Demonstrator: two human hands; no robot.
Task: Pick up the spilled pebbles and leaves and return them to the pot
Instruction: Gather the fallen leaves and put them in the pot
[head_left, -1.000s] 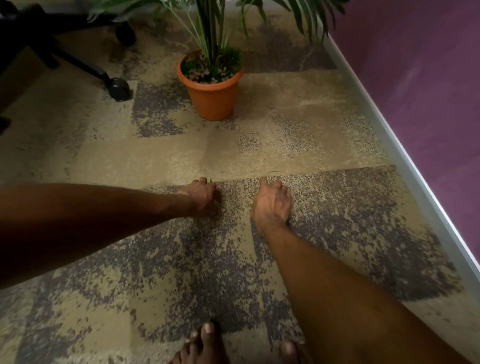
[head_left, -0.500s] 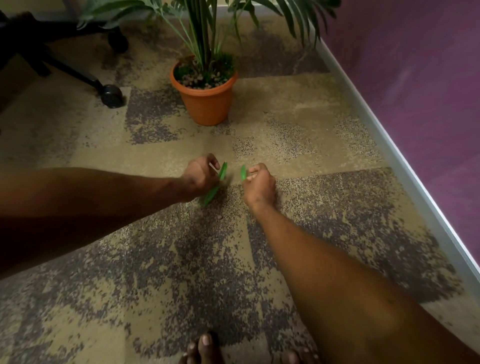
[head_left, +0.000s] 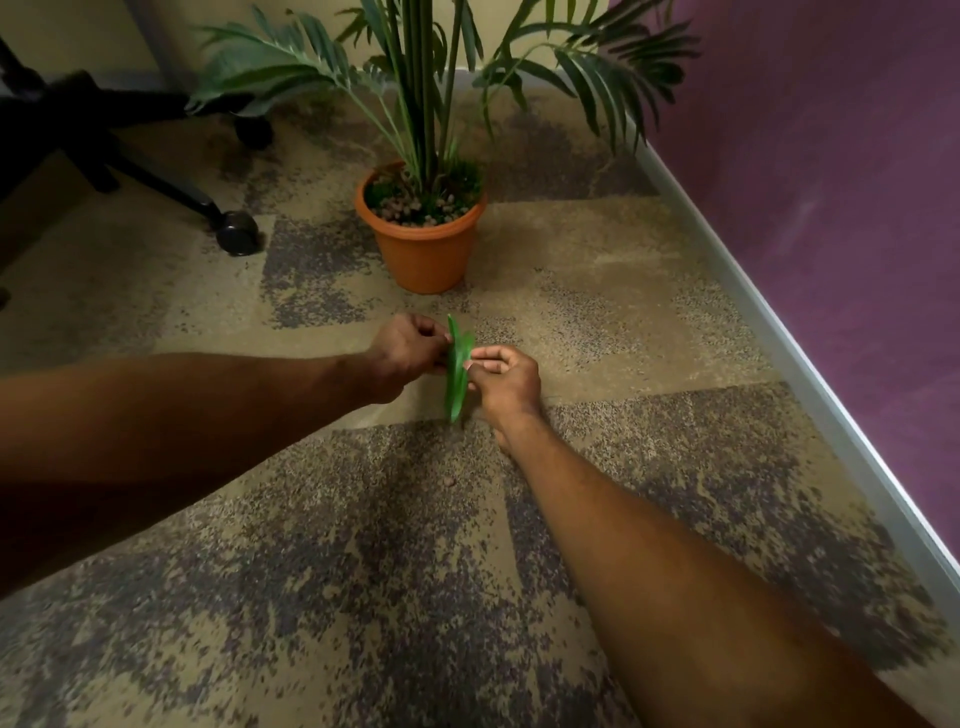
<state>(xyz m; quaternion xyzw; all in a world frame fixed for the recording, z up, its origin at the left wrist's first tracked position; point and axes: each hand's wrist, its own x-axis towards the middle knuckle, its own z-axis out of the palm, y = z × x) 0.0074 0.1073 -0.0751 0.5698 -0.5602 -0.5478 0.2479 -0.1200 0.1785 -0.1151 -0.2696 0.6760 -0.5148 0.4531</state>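
Bright green leaves (head_left: 457, 371) hang upright between my two hands, a little above the carpet. My left hand (head_left: 402, 353) pinches them from the left, and my right hand (head_left: 504, 382) pinches them from the right. The orange pot (head_left: 423, 249) stands on the floor just beyond my hands, holding a palm plant with pebbles (head_left: 410, 208) and moss on top. One small pebble (head_left: 449, 481) lies on the carpet below my hands.
A black office chair base with a castor (head_left: 236, 232) stands at the left, near the pot. A purple wall with a grey skirting board (head_left: 810, 358) runs along the right. Patterned beige and purple carpet covers the floor.
Both hands rose from the carpet with leaves and came together nearer the pot. The leaves, held apart half a second ago, now overlap between my fingers.
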